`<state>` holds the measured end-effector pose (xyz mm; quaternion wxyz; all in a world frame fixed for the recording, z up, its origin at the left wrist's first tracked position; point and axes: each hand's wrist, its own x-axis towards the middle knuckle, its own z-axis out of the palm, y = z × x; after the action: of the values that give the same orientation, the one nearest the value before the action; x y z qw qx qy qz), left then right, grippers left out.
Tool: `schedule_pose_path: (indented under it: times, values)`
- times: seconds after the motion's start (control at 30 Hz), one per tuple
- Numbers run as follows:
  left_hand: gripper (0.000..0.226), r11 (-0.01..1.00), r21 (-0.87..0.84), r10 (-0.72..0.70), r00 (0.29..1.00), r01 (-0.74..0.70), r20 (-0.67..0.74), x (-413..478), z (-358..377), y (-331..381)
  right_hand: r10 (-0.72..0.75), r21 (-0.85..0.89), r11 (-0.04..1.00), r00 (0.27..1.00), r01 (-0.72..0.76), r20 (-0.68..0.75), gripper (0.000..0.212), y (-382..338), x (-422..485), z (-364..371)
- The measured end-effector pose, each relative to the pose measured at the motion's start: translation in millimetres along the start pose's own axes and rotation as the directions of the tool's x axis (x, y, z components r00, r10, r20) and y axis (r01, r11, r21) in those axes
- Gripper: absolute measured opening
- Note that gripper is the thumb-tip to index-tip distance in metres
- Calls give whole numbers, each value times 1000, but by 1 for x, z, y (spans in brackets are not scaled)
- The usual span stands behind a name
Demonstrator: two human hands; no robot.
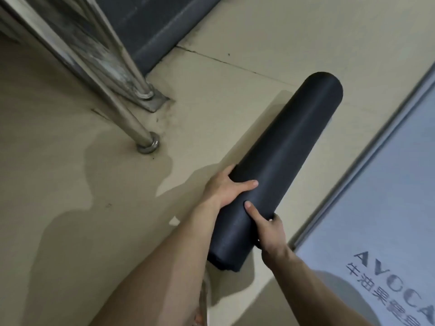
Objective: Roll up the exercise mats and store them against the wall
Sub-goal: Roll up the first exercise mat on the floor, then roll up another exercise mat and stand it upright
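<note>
Over beige floor tiles (70, 161), between steel railing posts (141, 128) on the left and a flat grey-blue mat (388, 208) on the right, holds a tightly rolled black mat (294, 142) slantwise, far end aimed toward the dark panel (160, 43). Grips it near the close end with both hands, likely to stop the coil springing open on the way to the wall. Clamped on the roll from the left, left hand (223, 191), thumb across the top, fingers (227, 171) wrapped round the far side; clamped opposite, right hand (273, 234), thumb pressing the roll, fingers curled beneath; forearms stretched forward.
</note>
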<state>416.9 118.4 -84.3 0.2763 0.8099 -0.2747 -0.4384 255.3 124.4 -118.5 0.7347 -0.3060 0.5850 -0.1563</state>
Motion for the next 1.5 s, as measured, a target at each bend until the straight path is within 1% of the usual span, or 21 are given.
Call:
schedule_pose_path:
  times: [0.07, 0.13, 0.2, 0.27, 0.37, 0.47, 0.57, 0.63, 0.7, 0.73, 0.8, 0.87, 0.93, 0.97, 1.07, 1.13, 1.23, 1.33, 1.4, 1.47, 1.5]
  values:
    - [66, 1000, 0, -2, 997, 2, -73, 16, -43, -21, -8, -64, 998, 999, 10, 31, 80, 2, 20, 48]
    - [81, 999, 11, -32, 984, 34, -176, 23, -86, -47, 8, -130, 991, 999, -2, 51, 99, 3, 37, 98]
    - [92, 996, 11, -77, 964, 83, -254, 24, -126, -78, 13, -215, 977, 999, -2, 52, 114, 9, 50, 148]
    - [83, 994, -47, -110, 946, 100, -305, 25, -160, -107, 7, -277, 961, 998, 11, 65, 119, 20, 60, 193]
    - [65, 994, -67, -110, 912, 91, -395, 29, -203, -134, 3, -327, 944, 989, 45, 145, 115, 31, 68, 249]
    - [63, 992, -49, -127, 864, 117, -487, 38, -226, -150, -5, -383, 920, 983, 76, 183, 112, 30, 73, 281]
    - [63, 982, 60, -123, 849, 179, -513, 40, -220, -151, -11, -476, 870, 971, 128, 241, 101, 23, 66, 274]
    - [63, 937, 239, -72, 810, 255, -582, 31, -205, -136, -48, -615, 757, 957, 222, 287, 86, 11, 53, 247]
    - [67, 866, 427, 64, 790, 260, -609, 12, -181, -112, -108, -756, 579, 948, 306, 301, 83, -6, 36, 205]
    - [68, 845, 485, 121, 804, 224, -582, 0, -165, -99, -134, -805, 496, 945, 324, 298, 83, -15, 25, 178]
    - [63, 820, 558, 196, 853, 129, -485, -26, -128, -71, -189, -854, 402, 943, 330, 275, 83, -32, 2, 115]
    - [57, 769, 639, 286, 888, 13, -361, -53, -83, -44, -231, -891, 368, 954, 265, 189, 80, -46, -23, 42]
    - [56, 697, 705, 372, 906, -127, -204, -80, -29, -10, -278, -926, 349, 960, 142, 43, 75, -57, -53, -46]
    - [57, 666, 720, 401, 907, -194, -127, -94, 0, 8, -296, -925, 371, 954, 79, -37, 73, -61, -70, -91]
    - [59, 589, 729, 439, 895, -350, 75, -137, 92, 52, -312, -861, 502, 912, -79, -265, 68, -54, -116, -216]
    - [60, 507, 730, 445, 864, -459, 235, -158, 152, 65, -281, -821, 541, 882, -180, -379, 66, -35, -141, -286]
    - [67, 376, 716, 370, 804, -588, 466, -175, 232, 63, -209, -798, 530, 868, -287, -451, 59, 6, -159, -363]
    - [82, 240, 730, 263, 767, -640, 586, -168, 295, 51, -162, -819, 478, 885, -317, -437, 56, 48, -150, -407]
    - [98, 160, 743, 165, 760, -650, 629, -162, 322, 37, -112, -849, 432, 916, -304, -385, 67, 77, -140, -415]
    - [113, 45, 755, 86, 755, -655, 650, -157, 337, 20, -84, -904, 306, 937, -300, -339, 89, 105, -131, -413]
    - [116, -13, 755, 90, 751, -656, 654, -154, 340, 13, -101, -924, 234, 938, -302, -333, 97, 117, -128, -410]
